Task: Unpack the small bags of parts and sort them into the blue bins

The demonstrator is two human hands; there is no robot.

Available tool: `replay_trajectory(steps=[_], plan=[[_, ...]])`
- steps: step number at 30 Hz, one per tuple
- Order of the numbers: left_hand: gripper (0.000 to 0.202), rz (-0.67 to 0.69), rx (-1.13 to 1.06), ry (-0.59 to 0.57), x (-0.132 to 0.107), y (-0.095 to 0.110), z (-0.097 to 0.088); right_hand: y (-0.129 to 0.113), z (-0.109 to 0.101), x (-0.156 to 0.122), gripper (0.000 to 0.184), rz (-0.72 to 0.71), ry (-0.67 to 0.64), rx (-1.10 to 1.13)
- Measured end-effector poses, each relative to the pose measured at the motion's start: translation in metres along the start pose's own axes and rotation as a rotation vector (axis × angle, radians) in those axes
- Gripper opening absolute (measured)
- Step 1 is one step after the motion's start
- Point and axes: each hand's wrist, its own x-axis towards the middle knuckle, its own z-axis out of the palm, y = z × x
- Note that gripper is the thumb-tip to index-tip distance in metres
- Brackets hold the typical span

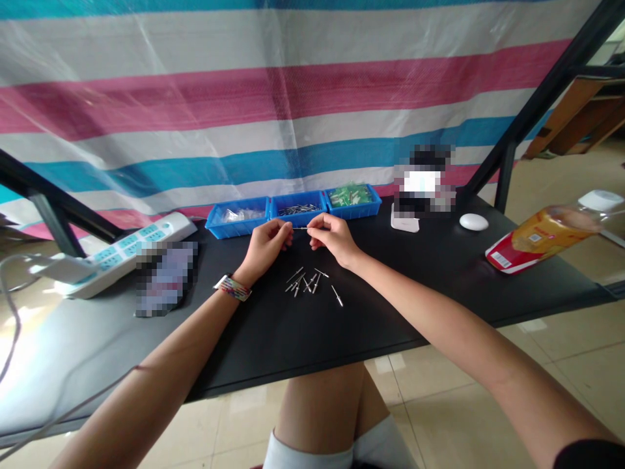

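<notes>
My left hand point(267, 246) and my right hand point(333, 238) meet just in front of the blue bins. A thin metal pop rivet point(300, 228) stretches level between them, its ends pinched by the fingertips of both hands. On the black table below lie several loose pop rivets point(303, 282) in a small pile, with one single rivet point(337, 296) apart to the right. Behind my hands, the middle blue bin point(289, 215) contains more metal rivets. The left blue bin point(237, 229) has clear plastic pieces, and the right blue bin point(359, 210) has green packets.
A white power strip point(131, 251) with a plugged-in adapter and a blurred pouch point(168, 280) lie at left. To the right are a pixelated device point(424, 182) on a stand, a white mouse point(473, 222) and a drink bottle point(541, 234) on its side. A striped sheet point(293, 98) hangs behind.
</notes>
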Motion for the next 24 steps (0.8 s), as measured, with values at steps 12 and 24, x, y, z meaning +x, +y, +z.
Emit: replay_trajectory(steps=[12,24], plan=[[0.040,-0.029,-0.081,-0.023,0.000,0.003,-0.001,-0.008,-0.018,0.038,0.019,-0.380,0.317,-0.505],[0.037,-0.001,-0.079,-0.015,0.000,0.001,-0.002,-0.022,-0.008,-0.017,0.011,-0.358,-0.503,-0.818]])
